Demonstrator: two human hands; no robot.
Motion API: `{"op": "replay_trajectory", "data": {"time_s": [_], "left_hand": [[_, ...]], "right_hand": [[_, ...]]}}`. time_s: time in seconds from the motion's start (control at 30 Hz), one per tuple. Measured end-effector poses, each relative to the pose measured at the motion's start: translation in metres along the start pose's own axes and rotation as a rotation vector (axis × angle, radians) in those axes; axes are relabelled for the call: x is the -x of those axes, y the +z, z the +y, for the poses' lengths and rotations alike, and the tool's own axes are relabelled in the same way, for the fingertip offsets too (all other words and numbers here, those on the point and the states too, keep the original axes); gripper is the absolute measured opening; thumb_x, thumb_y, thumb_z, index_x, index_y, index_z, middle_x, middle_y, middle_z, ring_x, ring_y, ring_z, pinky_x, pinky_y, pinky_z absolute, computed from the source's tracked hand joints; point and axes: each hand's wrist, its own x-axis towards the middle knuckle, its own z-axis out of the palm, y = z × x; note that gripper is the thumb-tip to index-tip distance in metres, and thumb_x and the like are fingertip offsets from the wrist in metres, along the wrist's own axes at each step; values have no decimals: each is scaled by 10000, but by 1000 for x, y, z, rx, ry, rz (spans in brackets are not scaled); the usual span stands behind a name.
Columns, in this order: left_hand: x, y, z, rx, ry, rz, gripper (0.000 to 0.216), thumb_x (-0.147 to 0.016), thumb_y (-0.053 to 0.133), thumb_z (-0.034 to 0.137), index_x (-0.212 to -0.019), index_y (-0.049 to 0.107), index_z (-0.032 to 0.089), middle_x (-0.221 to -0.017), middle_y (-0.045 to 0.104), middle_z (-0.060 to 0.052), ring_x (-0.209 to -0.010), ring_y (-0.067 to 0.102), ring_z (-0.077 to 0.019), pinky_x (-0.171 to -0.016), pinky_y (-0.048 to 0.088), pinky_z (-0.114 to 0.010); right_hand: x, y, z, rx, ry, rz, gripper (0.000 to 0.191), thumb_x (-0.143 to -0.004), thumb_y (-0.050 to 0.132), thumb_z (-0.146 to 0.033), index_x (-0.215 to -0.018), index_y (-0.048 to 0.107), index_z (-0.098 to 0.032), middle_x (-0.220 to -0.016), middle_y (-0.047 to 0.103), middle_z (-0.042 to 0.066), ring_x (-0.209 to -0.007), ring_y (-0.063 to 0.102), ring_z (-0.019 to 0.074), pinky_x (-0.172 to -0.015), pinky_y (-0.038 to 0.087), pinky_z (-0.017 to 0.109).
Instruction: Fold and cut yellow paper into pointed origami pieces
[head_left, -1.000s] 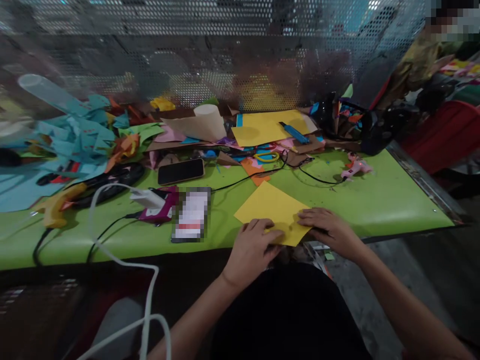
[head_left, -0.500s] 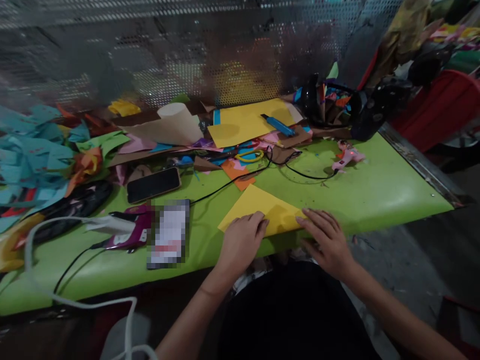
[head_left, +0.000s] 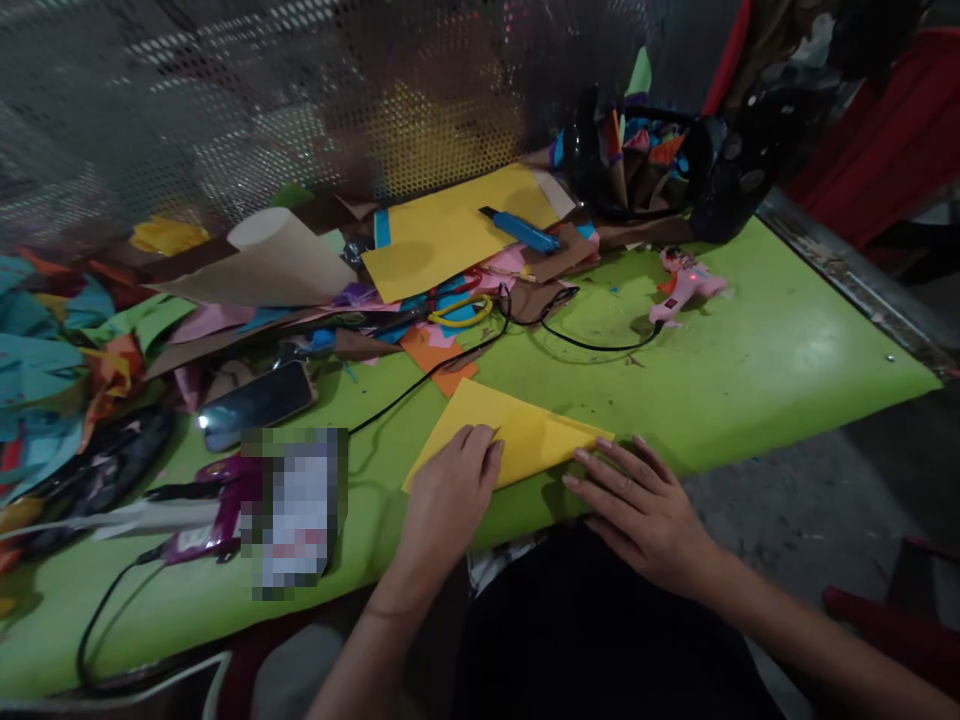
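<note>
On the green table (head_left: 750, 370), two hands press one yellow paper (head_left: 517, 435).

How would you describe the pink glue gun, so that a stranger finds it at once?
On the green table, look toward its far right part, before the dark basket of paper scraps. The small pink glue gun lies there alone, with a black cord.

Your left hand (head_left: 448, 490) lies palm down, fingers (head_left: 480, 450) together and stretched forward, wrist straight, forearm running back toward you at the lower left. Your right hand (head_left: 643, 510) is also flat and palm down (fingers slightly spread), pointing left and forward, with its forearm angling in from the lower right. Both hands lie open, gripping nothing.
</note>
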Motion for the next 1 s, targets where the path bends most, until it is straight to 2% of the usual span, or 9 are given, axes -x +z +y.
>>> {"op": "replay_trajectory", "data": {"time_s": [0.13, 0.33, 0.5, 1.0], "left_hand": [[-3, 2, -4, 10, 6, 19, 190, -999, 378, 269, -867, 502, 209, -847, 597, -20, -752, 589, -191, -652, 379, -294], [-6, 4, -9, 25, 32, 69, 184, -990, 389, 277, -863, 505, 213, -858, 597, -33, -755, 579, -197, -662, 400, -302], [-8, 4, -9, 38, 25, 76, 179, -986, 395, 280, -862, 506, 213, -833, 593, -28, -736, 584, -199, -649, 401, -312], [-9, 4, -6, 7, -11, 80, 187, -966, 401, 244, -780, 411, 233, -773, 552, -8, -709, 555, -181, -637, 360, -298]], "right_hand": [[-1, -1, -1, -16, 31, -35, 489, -930, 580, -258, -1412, 497, -259, -1479, 502, -3, -1420, 379, 193, -1230, 187, 436], [-3, -2, -3, -15, 71, -87, 496, -934, 569, -268, -1423, 485, -273, -1502, 474, 3, -1416, 385, 221, -1193, 273, 458], [-4, -2, -4, -21, 80, -121, 489, -955, 534, -266, -1439, 462, -270, -1542, 411, -11, -1432, 354, 216, -1199, 239, 453], [-7, -1, -8, -44, 133, -76, 485, -953, 528, -264, -1434, 469, -262, -1508, 469, -4, -1405, 393, 212, -1185, 233, 430]]}}
